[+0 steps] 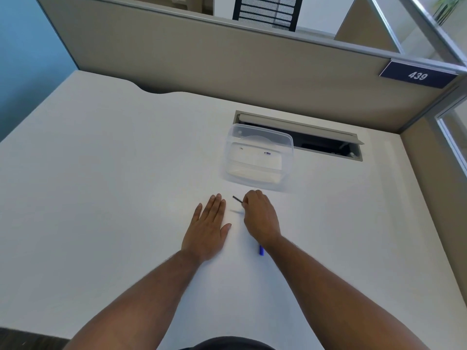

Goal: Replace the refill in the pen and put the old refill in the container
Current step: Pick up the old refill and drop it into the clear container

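Partly hidden pen [261, 249], right hand [260, 216] covering

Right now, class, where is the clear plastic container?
In the head view, the clear plastic container sits on the white desk, right of centre, just beyond the right hand and before the cable slot.

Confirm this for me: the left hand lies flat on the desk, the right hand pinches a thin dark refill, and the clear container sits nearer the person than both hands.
One thing is off. In the head view, the clear container sits beyond both hands, farther from the person, not nearer. The rest holds: the left hand lies flat on the desk, and the right hand pinches a thin dark refill.
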`<state>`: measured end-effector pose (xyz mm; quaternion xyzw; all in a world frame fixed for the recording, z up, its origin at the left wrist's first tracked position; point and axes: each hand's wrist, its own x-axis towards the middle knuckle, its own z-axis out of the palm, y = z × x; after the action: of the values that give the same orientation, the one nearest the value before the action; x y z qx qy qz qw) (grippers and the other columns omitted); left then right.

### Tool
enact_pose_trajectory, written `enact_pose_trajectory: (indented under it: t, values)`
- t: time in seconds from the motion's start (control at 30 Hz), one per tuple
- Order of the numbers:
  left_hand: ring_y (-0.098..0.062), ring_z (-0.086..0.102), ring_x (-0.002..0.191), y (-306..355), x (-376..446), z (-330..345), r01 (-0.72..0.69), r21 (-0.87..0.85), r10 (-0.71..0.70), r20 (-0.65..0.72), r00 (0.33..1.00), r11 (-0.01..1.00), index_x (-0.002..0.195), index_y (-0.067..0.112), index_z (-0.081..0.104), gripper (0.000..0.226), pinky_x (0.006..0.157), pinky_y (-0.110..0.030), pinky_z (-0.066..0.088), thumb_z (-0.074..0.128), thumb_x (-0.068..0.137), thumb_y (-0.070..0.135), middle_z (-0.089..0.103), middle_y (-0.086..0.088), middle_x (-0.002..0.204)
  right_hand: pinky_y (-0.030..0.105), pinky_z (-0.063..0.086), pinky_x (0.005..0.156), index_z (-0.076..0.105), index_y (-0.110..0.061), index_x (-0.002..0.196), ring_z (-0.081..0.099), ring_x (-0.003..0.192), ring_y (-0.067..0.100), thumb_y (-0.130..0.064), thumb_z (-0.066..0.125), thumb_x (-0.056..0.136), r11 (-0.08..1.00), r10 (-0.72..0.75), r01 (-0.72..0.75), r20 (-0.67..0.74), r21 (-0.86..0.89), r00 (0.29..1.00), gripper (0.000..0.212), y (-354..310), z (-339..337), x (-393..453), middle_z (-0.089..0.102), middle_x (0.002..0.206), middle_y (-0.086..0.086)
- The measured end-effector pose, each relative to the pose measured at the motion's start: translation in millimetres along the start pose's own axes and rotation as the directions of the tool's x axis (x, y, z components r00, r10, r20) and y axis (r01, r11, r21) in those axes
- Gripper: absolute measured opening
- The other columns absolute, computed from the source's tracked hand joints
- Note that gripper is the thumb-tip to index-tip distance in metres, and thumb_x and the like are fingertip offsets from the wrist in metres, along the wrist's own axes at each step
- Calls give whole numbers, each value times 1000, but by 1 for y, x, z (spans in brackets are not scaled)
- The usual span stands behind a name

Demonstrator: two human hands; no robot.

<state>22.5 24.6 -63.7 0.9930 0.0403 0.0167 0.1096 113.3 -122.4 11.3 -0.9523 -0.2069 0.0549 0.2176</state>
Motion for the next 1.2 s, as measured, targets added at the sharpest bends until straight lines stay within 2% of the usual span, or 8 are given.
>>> enact_pose_trajectory:
  t: [0.07, 0.17, 0.33, 0.47, 0.63, 0.93, 1.1, 1.2]
  values:
    - [-18, 9, 152, 0, 0, 0, 2, -1, -2, 4, 1000, 1000, 156, 10, 17, 66, 122, -46, 16, 25, 101, 47, 14, -6, 165, 41, 48, 71, 56, -12, 93, 55, 84, 26, -4, 52, 97, 998, -12, 18, -106, 57, 994, 9, -1, -15, 13, 60, 90, 6]
    - [-18, 7, 153, 1, 0, -2, 6, 21, -7, 17, 1000, 1000, 156, 10, 16, 66, 122, -46, 16, 22, 101, 48, 13, -6, 166, 43, 48, 69, 60, -8, 95, 55, 84, 28, -10, 54, 101, 995, -55, 74, -240, 71, 969, 9, -3, -39, 35, 64, 90, 10]
    - [-18, 8, 152, 2, 0, -4, 11, 22, -11, 16, 1000, 1000, 156, 10, 17, 66, 122, -47, 17, 24, 101, 46, 13, -6, 166, 47, 47, 70, 66, -4, 98, 57, 87, 34, -5, 57, 98, 994, -100, 107, -323, 4, 941, 9, 0, -68, 70, 69, 92, 13]
    - [-17, 4, 153, 3, 0, -5, 12, 29, -12, 31, 999, 1000, 156, 10, 14, 67, 122, -47, 14, 22, 101, 46, 10, -5, 166, 45, 48, 75, 73, -7, 107, 58, 94, 34, 2, 58, 94, 989, -97, 65, -252, -130, 963, 22, 8, -80, 91, 73, 96, 11]
    - [-17, -1, 153, 4, 0, -7, 12, 40, -14, 50, 999, 999, 157, 10, 11, 67, 122, -46, 11, 20, 101, 46, 5, -5, 167, 41, 50, 73, 77, -9, 104, 59, 93, 33, 5, 56, 93, 978, -80, 50, -142, -203, 987, 27, 12, -84, 103, 75, 95, 12]
    - [-17, -3, 153, 4, 0, -9, 12, 56, -16, 69, 998, 998, 157, 10, 8, 67, 123, -46, 10, 19, 102, 46, 2, -5, 167, 39, 53, 75, 76, -9, 103, 60, 94, 32, 6, 54, 92, 973, -52, 35, -69, -227, 996, 30, 9, -75, 106, 75, 96, 13]
    - [-17, -3, 153, 5, 0, -9, 11, 61, -16, 80, 997, 998, 157, 10, 7, 67, 122, -46, 10, 19, 102, 47, 2, -5, 167, 33, 46, 73, 76, -9, 105, 60, 97, 32, 6, 51, 92, 978, -28, 19, -41, -210, 999, 32, 11, -71, 107, 75, 98, 14]
    - [-17, -4, 153, 4, 0, -9, 9, 60, -15, 86, 996, 998, 157, 10, 6, 67, 123, -46, 8, 19, 102, 47, 0, -5, 167, 34, 49, 75, 75, -9, 104, 60, 98, 32, 7, 50, 91, 979, -21, 16, -23, -203, 1000, 32, 13, -72, 107, 74, 99, 13]
